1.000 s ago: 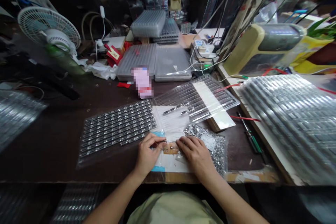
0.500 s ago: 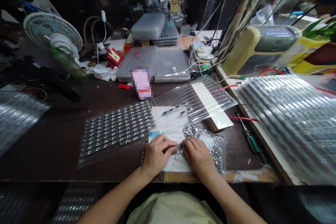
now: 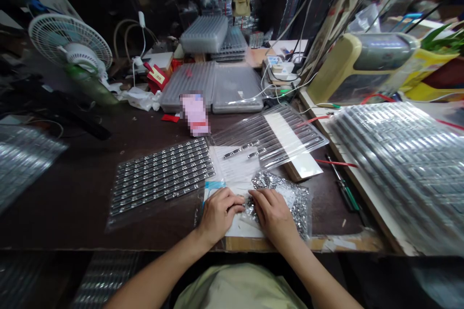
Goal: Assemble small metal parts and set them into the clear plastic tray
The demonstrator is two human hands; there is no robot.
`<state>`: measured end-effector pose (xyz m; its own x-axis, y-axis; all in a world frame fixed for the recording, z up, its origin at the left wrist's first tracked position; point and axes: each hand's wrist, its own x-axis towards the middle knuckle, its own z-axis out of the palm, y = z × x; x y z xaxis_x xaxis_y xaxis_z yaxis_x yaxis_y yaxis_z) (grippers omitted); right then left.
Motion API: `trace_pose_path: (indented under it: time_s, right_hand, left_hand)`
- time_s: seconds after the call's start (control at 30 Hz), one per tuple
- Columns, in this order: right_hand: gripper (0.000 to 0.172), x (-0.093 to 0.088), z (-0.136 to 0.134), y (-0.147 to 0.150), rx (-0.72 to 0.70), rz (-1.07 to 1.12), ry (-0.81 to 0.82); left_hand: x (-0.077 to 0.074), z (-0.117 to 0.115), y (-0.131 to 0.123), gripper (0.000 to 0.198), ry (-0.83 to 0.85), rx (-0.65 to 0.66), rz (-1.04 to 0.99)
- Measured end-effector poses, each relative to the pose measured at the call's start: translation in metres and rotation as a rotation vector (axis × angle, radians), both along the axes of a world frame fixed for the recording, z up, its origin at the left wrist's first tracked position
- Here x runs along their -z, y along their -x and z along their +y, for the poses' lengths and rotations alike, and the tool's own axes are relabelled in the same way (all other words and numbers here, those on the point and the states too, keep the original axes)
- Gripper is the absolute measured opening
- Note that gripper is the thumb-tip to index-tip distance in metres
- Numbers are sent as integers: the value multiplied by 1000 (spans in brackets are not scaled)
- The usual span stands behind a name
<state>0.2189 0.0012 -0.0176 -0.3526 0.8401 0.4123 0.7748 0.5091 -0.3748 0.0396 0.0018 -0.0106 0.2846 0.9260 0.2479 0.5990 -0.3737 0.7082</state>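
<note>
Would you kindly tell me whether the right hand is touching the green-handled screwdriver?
Apart: the head view shows the bag of metal parts and a strip of dark tabletop between the right hand and the green-handled screwdriver.

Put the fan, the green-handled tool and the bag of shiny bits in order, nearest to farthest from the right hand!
In the head view, starting from the right hand:
1. Bag of shiny bits: right by the hand, showing on its right side.
2. Green-handled tool: farther right, past the bag.
3. Fan: farthest, away at the back left.
</note>
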Motion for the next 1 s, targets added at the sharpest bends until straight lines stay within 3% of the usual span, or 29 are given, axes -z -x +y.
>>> trace_pose_path:
  time_s: [0.17, 0.33, 0.57, 0.67, 0.77, 0.9, 1.0]
  right_hand:
    - [19, -8, 0, 0, -14, 73, -15]
    - [15, -13, -4, 14, -3, 105, 40]
    - [10, -7, -2, 32, 18, 107, 35]
    - [10, -5, -1, 32, 9, 97, 35]
    - [11, -4, -1, 34, -3, 70, 26]
    - [12, -5, -2, 37, -23, 34, 18]
    - [16, -7, -2, 28, -8, 3, 17]
  left_hand:
    - [-8, 5, 12, 10, -63, -105, -54]
    - [-12, 23, 55, 7, -191, -353, 235]
    - [-9, 10, 93, 6, -235, -475, 391]
    - [-16, 20, 87, 8, -240, -417, 369]
    - [-25, 53, 65, 9, -241, -297, 335]
    - [-28, 101, 31, 5, -222, -238, 334]
    - [-28, 114, 24, 5, -190, -223, 293]
